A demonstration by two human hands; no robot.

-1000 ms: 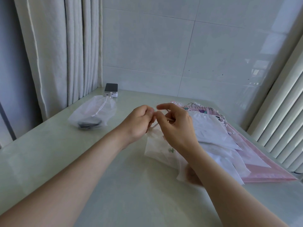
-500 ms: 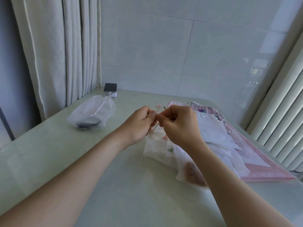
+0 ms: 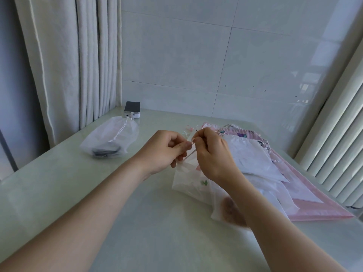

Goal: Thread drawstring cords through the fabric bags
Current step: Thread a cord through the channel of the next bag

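A sheer white fabric bag (image 3: pixel 189 180) with a small green print hangs from my two hands just above the table (image 3: pixel 125 216). My left hand (image 3: pixel 166 149) grips the bag's top edge with curled fingers. My right hand (image 3: pixel 213 152) pinches a thin pale cord (image 3: pixel 190 154) at the bag's mouth, close against my left fingertips. A small dark tip (image 3: pixel 196 130) sticks up above my right fingers. Loose pink and white cord ends (image 3: pixel 189 129) lie just behind my hands.
A pile of white and pink bags (image 3: pixel 261 163) lies to the right on a pink sheet (image 3: pixel 322 211). At the left, a filled mesh drawstring bag (image 3: pixel 112 139) and a small white-and-black box (image 3: pixel 132 109) sit near the curtain (image 3: pixel 74 61). A tiled wall stands behind.
My hands have stayed together at the bag's mouth. The right hand's fingers, open a second ago, have curled into a tight pinch on the cord. The bag has hardly shifted.
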